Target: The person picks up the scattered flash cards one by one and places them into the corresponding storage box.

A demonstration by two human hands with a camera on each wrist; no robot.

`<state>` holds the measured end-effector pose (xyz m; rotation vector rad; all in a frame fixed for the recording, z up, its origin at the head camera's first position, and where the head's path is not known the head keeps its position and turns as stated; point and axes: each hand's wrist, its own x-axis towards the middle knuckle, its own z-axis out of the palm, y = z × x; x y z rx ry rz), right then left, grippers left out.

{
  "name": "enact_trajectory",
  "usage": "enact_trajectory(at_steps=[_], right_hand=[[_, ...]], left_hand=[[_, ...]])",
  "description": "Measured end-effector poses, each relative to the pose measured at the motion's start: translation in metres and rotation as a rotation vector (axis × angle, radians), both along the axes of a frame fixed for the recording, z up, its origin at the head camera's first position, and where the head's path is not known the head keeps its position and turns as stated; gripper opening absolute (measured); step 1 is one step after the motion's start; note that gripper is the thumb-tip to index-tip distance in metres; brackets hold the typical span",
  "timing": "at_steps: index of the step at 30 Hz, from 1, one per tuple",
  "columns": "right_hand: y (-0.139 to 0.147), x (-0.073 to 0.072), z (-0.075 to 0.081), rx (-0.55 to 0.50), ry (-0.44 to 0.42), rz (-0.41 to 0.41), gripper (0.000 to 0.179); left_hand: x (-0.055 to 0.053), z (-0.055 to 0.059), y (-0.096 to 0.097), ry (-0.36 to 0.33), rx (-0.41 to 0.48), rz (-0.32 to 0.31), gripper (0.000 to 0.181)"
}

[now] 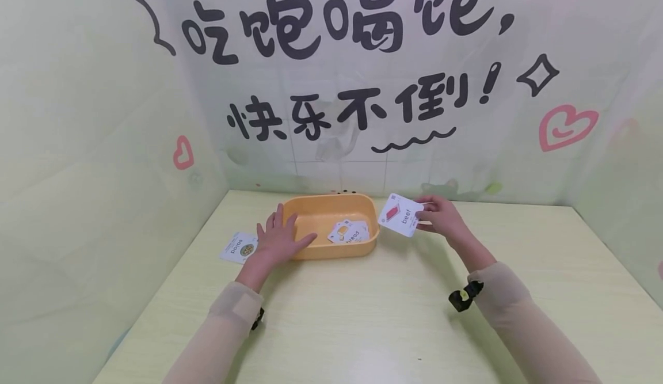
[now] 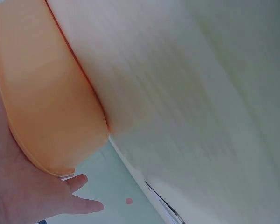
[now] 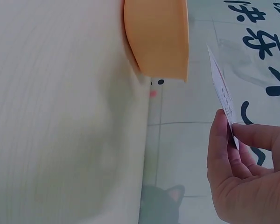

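Note:
An orange plastic basket (image 1: 331, 250) stands near the back of the table, with several cards, the top one a bread card (image 1: 349, 232), lying in its right part. My left hand (image 1: 278, 240) spreads its fingers over the basket's left end, touching the rim. To the left of that hand lies a salad card (image 1: 239, 247) on the table, partly hidden by the hand. Just right of the basket my right hand (image 1: 440, 218) pinches a beef card (image 1: 399, 215) between thumb and fingers. In the right wrist view the beef card (image 3: 222, 93) appears nearly edge-on, raised above the table.
The pale wooden table (image 1: 352, 315) ends at a printed wall sheet (image 1: 331, 84) with large dark lettering behind the basket. More sheeting stands along the left and right sides. Black straps (image 1: 466, 295) sit at the wrists.

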<state>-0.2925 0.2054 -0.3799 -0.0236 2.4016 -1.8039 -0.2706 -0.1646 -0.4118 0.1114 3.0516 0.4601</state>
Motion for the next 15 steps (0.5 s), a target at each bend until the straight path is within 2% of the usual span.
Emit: enact_trajectory(at_steps=[6, 15], right_hand=[[-0.016, -0.001, 0.003, -0.043, 0.030, 0.008, 0.044], [-0.046, -0.005, 0.000, -0.061, 0.038, 0.030, 0.041]], left_hand=[[0.001, 0.001, -0.001, -0.001, 0.006, -0.002, 0.092], [-0.001, -0.002, -0.001, 0.011, 0.005, -0.009, 0.092]])
